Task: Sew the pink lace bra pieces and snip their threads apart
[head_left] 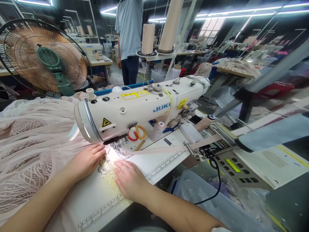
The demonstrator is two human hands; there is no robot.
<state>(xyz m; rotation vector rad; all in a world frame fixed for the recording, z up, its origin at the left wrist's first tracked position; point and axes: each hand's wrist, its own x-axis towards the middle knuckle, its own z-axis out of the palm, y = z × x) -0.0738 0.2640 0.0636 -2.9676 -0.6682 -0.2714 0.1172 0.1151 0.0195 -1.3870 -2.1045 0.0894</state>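
A white Juki sewing machine (142, 106) stands across the white table (159, 161). My left hand (85, 161) lies flat with fingers stretched out, pressing pale pink lace fabric (31, 151) next to the needle area. My right hand (130, 182) rests flat on a small sheer lace piece (108, 169) under the machine's light. A beige strip of tape (154, 150) runs from the needle toward the right. Small scissors with red and orange handles (136, 132) lie on the machine bed behind my hands.
A large fan (43, 58) stands at the back left. A person in a blue shirt (129, 35) stands behind the machine. Thread cones (148, 38) rise on a stand. A control panel (241, 164) sits at the right, a clear plastic bin (205, 196) below it.
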